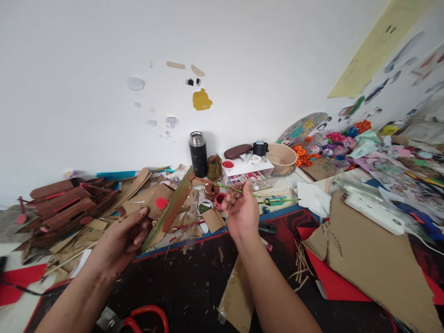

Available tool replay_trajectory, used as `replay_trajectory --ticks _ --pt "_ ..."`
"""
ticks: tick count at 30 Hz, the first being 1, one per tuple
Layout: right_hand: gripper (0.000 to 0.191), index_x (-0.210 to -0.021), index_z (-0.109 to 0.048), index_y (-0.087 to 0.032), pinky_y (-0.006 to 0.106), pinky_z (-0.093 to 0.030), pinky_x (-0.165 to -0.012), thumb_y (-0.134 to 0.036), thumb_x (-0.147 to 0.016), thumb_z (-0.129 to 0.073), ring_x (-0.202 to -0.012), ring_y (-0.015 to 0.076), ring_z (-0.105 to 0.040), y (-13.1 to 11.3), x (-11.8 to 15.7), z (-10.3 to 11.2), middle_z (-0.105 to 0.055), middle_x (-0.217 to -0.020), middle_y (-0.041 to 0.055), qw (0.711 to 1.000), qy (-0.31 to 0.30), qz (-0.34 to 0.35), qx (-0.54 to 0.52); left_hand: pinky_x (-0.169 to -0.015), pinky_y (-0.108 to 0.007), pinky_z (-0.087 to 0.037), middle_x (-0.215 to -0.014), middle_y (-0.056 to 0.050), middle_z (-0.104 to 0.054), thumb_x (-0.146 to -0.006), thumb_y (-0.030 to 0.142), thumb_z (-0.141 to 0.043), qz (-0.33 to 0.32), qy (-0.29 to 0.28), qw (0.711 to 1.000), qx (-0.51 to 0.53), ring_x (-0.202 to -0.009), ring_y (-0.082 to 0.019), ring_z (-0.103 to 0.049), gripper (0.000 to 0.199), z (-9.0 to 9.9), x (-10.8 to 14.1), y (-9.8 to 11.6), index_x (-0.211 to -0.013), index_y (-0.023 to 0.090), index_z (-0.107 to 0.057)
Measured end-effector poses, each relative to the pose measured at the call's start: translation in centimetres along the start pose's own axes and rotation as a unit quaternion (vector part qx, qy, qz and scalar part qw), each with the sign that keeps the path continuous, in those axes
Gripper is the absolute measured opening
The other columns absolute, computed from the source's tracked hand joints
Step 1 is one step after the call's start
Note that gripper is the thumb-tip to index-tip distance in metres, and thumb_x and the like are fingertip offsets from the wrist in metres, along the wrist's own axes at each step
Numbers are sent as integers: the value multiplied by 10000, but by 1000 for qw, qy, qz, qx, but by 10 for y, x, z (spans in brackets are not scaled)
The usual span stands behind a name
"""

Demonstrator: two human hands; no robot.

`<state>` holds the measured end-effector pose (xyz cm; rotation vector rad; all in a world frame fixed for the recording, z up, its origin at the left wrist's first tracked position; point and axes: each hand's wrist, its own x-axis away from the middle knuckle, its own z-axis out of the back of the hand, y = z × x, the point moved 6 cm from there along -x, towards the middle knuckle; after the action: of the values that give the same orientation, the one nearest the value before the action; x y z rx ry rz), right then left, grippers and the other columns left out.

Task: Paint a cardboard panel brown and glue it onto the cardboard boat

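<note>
My left hand (126, 236) is closed on the lower end of a long cardboard strip (173, 208), held tilted, with brown paint on its face and green along its edge. In my right hand (243, 210) is a thin paintbrush (225, 186) with a green handle, gripped between curled fingers. The brush's brown-coated tip meets the upper part of the strip, or lies very close to it. Just behind the strip are an open pot of brown paint (211, 190) and a pot of red paint (219, 201).
Brown cardboard boat models (69, 203) and scraps stand at left. A black flask (198, 155), a murky jar (214, 167) and a beige bowl (281, 156) line the wall. Red-handled scissors (149, 314) lie in front. Torn cardboard (374, 254) and a white power strip (374, 213) are at right.
</note>
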<state>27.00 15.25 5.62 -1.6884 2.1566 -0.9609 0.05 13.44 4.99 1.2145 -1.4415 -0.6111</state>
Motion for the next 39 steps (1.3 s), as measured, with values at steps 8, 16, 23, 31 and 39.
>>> replay_trajectory --ticks 8,16,23,31,39 --pt "476 -725 -595 -198 195 -380 -352 -619 -902 -728 -350 102 -505 6 -1 0 -523 -449 -73 1000 -1 -9 5 -252 -95 -188 -524 88 -547 -349 434 -1028 8 18 1000 18 -319 1 -328 586 2 0 0 -675 144 -636" --pt "497 -713 -586 -199 203 -375 -343 -639 -901 -719 -348 105 -510 6 0 -1 -530 -460 -69 1000 -1 -15 11 -271 -93 -196 -553 80 -555 -494 355 -967 11 9 1000 27 -335 -6 -342 448 3 1 -1 -709 158 -626" --pt "468 -747 -604 -200 208 -431 -389 -624 -912 -718 -372 99 -507 5 -1 1 -541 -482 -70 1000 -2 1 8 -261 -98 -183 -531 78 -545 -453 351 -977 18 21 999 32 -323 -6 -333 478 2 1 1 -706 161 -620" --pt "573 -646 -536 -206 211 -323 -336 -703 -870 -712 -348 116 -517 12 1 0 -512 -437 -58 999 -14 -20 34 -264 -109 -183 -518 91 -536 -433 350 -968 21 32 999 32 -317 -5 -321 496 1 4 5 -692 171 -585" --pt "457 -738 -597 -205 210 -389 -365 -610 -908 -725 -361 100 -496 4 0 0 -532 -471 -75 1000 4 -7 0 -272 -107 -171 -536 77 -548 -486 343 -946 18 25 999 25 -325 -11 -326 434 2 2 2 -703 159 -619"
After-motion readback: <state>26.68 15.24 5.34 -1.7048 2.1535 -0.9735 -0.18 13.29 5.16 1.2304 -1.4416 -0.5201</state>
